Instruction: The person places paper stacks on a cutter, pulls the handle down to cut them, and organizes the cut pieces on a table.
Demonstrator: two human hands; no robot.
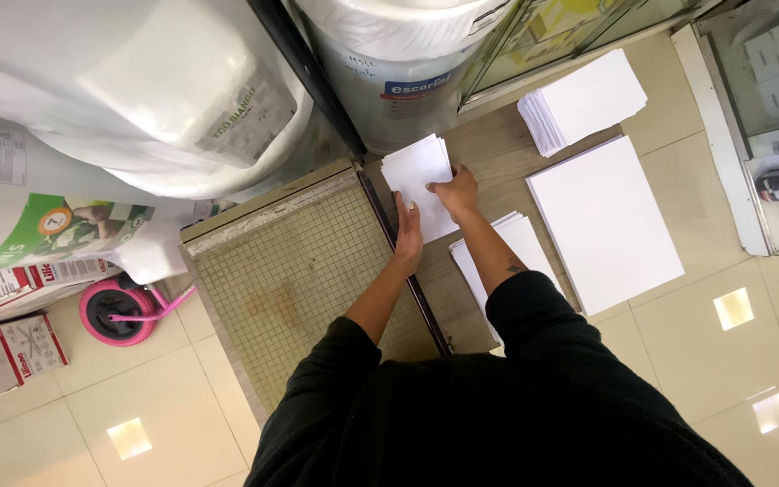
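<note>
2 hands (407, 236) (455, 191) on 1 paper stack (418, 180); 3 other stacks (581, 101) (604, 224) (508, 257).

A wooden table (489, 149) stands on a floor of pale beige tiles (723, 361). At its left end lies a guillotine paper cutter (290, 280) with a gridded, yellowish bed and a dark blade arm (407, 261) along its right edge. Just right of the blade rests a small stack of cut white sheets (421, 180). Near it, toward the person, lies another low stack of white sheets (520, 248). Further right sits a large pile of white paper (606, 225), and beyond it, at the far edge, a thicker fanned pile (583, 99).
</note>
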